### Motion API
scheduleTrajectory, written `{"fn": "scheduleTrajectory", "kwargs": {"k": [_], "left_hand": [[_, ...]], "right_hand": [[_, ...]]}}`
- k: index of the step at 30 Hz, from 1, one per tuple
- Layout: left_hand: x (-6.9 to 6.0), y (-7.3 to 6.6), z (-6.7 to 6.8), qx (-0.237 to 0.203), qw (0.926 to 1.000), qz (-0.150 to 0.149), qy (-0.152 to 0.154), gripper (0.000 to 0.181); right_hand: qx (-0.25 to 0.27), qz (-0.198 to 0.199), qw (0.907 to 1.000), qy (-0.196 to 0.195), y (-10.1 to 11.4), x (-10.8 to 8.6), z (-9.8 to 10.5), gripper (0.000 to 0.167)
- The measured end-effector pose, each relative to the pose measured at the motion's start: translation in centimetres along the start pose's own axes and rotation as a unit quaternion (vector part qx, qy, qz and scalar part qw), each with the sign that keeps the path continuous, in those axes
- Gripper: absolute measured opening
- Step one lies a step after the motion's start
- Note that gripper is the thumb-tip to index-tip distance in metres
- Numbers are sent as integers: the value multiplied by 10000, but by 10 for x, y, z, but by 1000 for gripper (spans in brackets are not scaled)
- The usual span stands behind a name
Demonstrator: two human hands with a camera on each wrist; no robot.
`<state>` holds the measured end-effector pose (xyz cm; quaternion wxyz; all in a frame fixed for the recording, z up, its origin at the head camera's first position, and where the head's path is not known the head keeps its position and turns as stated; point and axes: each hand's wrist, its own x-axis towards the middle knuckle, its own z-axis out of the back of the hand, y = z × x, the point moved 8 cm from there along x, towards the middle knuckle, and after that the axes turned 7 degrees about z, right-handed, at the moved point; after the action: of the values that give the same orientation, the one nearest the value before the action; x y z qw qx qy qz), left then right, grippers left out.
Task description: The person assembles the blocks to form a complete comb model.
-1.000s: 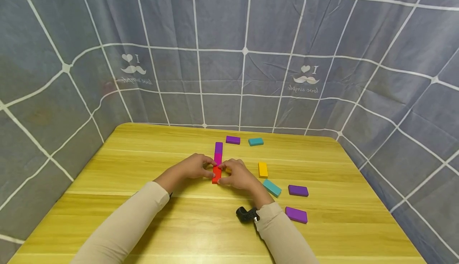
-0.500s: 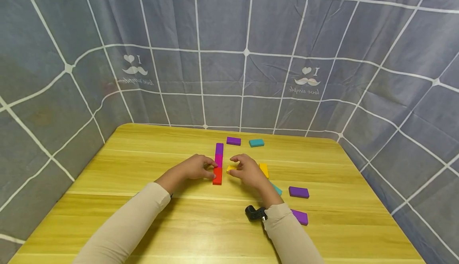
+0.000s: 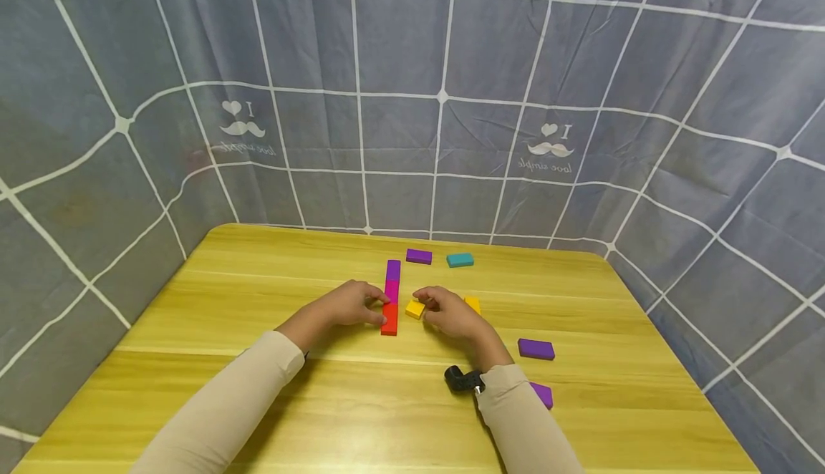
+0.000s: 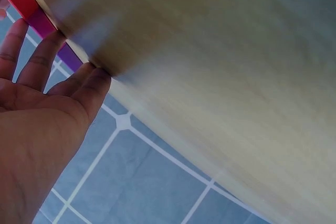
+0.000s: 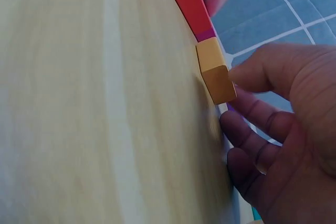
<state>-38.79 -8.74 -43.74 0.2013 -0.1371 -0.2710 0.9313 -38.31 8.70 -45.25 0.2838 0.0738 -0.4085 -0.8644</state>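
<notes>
A red block (image 3: 389, 320), a magenta block (image 3: 391, 291) and a purple block (image 3: 393, 270) lie end to end in a straight row. My left hand (image 3: 351, 303) rests at the row's left side, thumb at the red block and a fingertip by the magenta one. In the left wrist view its fingers (image 4: 39, 66) look loosely extended along the row. Right of the row, my right hand (image 3: 454, 314) has thumb and index finger about the right end of a yellow block (image 3: 415, 308). In the right wrist view, the thumb (image 5: 254, 72) touches this yellow block (image 5: 219, 83), and the index fingertip is hidden behind it.
Another yellow block (image 3: 473, 304) lies beyond my right hand, partly covered. A purple block (image 3: 419, 256) and a teal block (image 3: 460, 260) lie at the back. Two purple blocks, one farther back (image 3: 536, 349) and one partly behind my sleeve (image 3: 543, 394), lie right on the wooden table (image 3: 361, 417).
My right hand has left the red block and moved right to the yellow block, its forearm now covering the nearer teal block. My left hand stays by the row.
</notes>
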Motion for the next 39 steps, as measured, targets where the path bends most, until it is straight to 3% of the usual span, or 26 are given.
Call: {"fn": "scheduleTrajectory", "kwargs": {"k": [11,24,35,39], "left_hand": [[-3,3,-5,21,10000,-3,-1,39],[-17,-7,-20,18,9998,164,-85,40],[-17,-5,-20,10,9998,195,-90,40],[-17,-6,-20,5,9998,174,-101,40]], "right_hand": [[-442,132,9987,210,0,0,-9,36],[-91,417,9990,160,-1,-17,-9,22],[212,64,9997,140,-2,-20,-11,17],[66,52,9998,161,-1,-21,-12,15]]}}
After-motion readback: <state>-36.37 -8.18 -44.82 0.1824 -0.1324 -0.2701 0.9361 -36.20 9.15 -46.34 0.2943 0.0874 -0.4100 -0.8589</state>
